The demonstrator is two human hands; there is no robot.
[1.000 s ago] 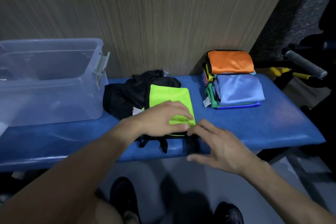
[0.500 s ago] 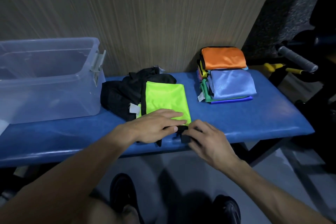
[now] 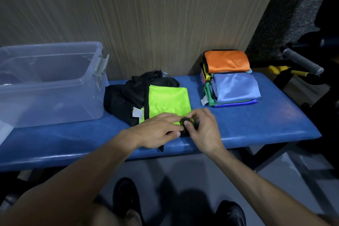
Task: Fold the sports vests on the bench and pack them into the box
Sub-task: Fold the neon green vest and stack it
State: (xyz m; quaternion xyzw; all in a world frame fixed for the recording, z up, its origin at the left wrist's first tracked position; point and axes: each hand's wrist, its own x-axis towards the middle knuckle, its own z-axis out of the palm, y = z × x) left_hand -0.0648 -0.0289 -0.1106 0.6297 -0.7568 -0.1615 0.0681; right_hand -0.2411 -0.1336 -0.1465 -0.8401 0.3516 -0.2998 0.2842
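On the blue bench [image 3: 256,124] against the panelled wall, the right hand [image 3: 203,130] pinched the lime vest [image 3: 167,102]'s black near edge [image 3: 185,122]. The left hand [image 3: 157,132] pressed flat beside it, and the vest ran lengthwise away from both hands, with the clear box [image 3: 55,86] well off left.

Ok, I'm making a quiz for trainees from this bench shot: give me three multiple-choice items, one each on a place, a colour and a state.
1. Where does the clear plastic box stand?
A. on the bench's left end
B. on the floor
C. on the folded stack

2. What colour is the vest under the hands?
A. red
B. neon green
C. white

3. What is the right hand doing?
A. hanging idle
B. reaching into the box
C. pinching the vest's black edge

Key: 1 A, it sits on the blue bench at the left; 2 B, the neon green vest lies under the left hand; 3 C, its fingers curl round the black trim.
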